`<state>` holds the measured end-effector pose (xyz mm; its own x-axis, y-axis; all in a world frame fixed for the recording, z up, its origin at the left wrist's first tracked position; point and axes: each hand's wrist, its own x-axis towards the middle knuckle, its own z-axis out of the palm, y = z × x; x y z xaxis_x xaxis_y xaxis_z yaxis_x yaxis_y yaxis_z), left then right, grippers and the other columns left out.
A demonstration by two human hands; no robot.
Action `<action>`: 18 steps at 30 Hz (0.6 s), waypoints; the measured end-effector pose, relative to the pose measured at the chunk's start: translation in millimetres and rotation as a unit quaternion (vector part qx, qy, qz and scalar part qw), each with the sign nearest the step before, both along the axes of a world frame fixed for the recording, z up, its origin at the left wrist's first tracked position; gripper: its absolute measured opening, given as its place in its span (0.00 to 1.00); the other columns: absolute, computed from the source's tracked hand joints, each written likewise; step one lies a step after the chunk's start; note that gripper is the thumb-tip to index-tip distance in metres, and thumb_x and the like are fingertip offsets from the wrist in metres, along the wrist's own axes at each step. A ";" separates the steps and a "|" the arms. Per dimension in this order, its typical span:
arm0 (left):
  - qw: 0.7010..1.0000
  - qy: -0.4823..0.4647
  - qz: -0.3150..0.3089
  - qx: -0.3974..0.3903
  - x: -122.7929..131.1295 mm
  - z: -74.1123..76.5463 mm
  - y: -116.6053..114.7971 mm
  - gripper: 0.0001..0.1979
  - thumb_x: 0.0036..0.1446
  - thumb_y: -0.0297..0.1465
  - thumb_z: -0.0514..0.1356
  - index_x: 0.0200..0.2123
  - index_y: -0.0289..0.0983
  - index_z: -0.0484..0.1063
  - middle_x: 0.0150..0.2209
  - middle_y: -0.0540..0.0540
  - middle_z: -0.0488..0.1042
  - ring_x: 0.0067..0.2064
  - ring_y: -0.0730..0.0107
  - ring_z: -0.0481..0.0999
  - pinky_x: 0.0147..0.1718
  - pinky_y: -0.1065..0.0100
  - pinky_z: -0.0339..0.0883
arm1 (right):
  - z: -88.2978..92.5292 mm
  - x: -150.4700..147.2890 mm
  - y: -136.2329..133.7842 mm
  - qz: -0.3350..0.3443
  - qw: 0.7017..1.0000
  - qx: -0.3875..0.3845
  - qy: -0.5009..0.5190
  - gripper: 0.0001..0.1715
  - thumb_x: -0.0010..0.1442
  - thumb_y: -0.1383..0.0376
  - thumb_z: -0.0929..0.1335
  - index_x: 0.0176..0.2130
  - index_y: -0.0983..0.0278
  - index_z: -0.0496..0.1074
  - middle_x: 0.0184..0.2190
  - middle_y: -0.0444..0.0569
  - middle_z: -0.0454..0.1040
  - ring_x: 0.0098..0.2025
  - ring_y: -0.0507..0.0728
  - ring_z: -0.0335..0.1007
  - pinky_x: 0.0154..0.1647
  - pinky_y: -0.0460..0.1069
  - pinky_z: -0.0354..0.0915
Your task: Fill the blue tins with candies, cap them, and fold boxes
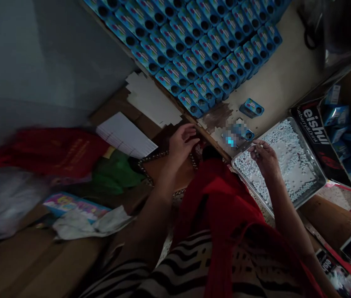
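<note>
My right hand (264, 157) hovers over the near corner of a metal tray (321, 176) filled with small white pellets; its fingers are pinched together on something white that I cannot make out. My left hand (181, 142) rests at the table's edge with fingers curled, beside a dark box rimmed with a beaded chain (150, 159); what it grips, if anything, is hidden. A single small blue box (251, 108) lies on the table beyond the tray, and another blue item (237, 132) lies between my hands.
Rows of blue boxes (200, 45) cover the far table. White flat cards (125, 134) and cardboard lie left, with red cloth (51, 149) and a green bag (116, 171). A carton of blue packs (346, 132) stands right. Red fabric (221, 207) drapes my lap.
</note>
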<state>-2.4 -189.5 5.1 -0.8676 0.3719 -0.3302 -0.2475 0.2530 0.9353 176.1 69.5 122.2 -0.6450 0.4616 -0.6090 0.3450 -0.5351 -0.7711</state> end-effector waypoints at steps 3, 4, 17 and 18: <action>0.999 0.019 -0.028 0.002 -1.5 0.5 5.9 0.31 0.46 0.30 0.73 0.56 0.41 0.75 0.46 0.45 0.81 0.50 0.57 0.82 0.59 0.50 0.76 | 0.9 -3.8 -2.8 -0.015 0.999 0.019 0.022 0.22 0.55 0.51 0.79 0.42 0.57 0.72 0.29 0.41 0.78 0.26 0.50 0.63 0.26 0.46 0.60; 0.999 0.025 -0.038 0.004 -2.1 1.7 7.7 0.31 0.46 0.30 0.73 0.56 0.41 0.75 0.47 0.45 0.81 0.50 0.57 0.82 0.59 0.50 0.76 | 1.0 -4.7 -3.0 -0.022 0.999 0.028 0.028 0.22 0.55 0.51 0.79 0.42 0.56 0.71 0.29 0.40 0.78 0.26 0.50 0.63 0.27 0.46 0.61; 0.992 0.069 -0.095 -0.053 -9.5 2.4 10.9 0.31 0.48 0.28 0.73 0.57 0.41 0.77 0.51 0.43 0.83 0.51 0.54 0.83 0.58 0.50 0.75 | 4.4 -15.0 -3.5 0.006 0.985 0.170 -0.030 0.23 0.61 0.43 0.75 0.40 0.57 0.72 0.27 0.41 0.74 0.27 0.51 0.62 0.28 0.47 0.57; 0.991 0.072 -0.101 -0.057 -9.9 2.2 11.1 0.30 0.48 0.28 0.73 0.57 0.41 0.77 0.51 0.43 0.83 0.51 0.54 0.83 0.58 0.49 0.75 | 3.7 -16.9 -3.8 0.008 0.984 0.176 -0.034 0.23 0.61 0.43 0.75 0.40 0.57 0.73 0.27 0.41 0.73 0.27 0.51 0.62 0.28 0.48 0.57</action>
